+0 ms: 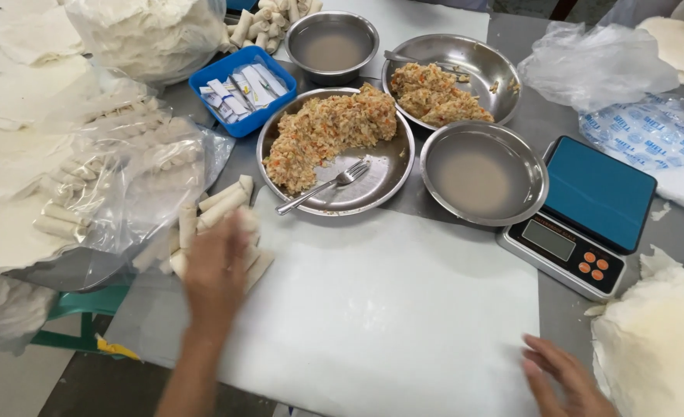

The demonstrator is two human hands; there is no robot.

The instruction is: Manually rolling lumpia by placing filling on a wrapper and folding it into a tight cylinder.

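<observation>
So the left hand (217,266) was stretched out over a little heap of rolled spring rolls (222,207) at the left edge of the white work board (388,309), fingers loosely spread and blurred, so I couldn't tell whether it actually gripped a roll or just rested on the pile. The right hand (562,374) lay open and flat at the board's lower right corner, holding nothing, right beside the stack of round wrappers (655,340), which made sense as the spot to grab a sheet from. Everything sat within easy reach at the far edge of the board: a steel plate of filling (330,131) with a fork (322,187) lying in it, a second plate of filling (434,93) behind it, and a shallow bowl of cloudy liquid (481,174), probably kept close for sealing the wrappers. A blue digital scale (585,212) stood just right of that bowl. Finished rolls also filled a clear plastic bag (118,177) to the left, near the heap.
</observation>
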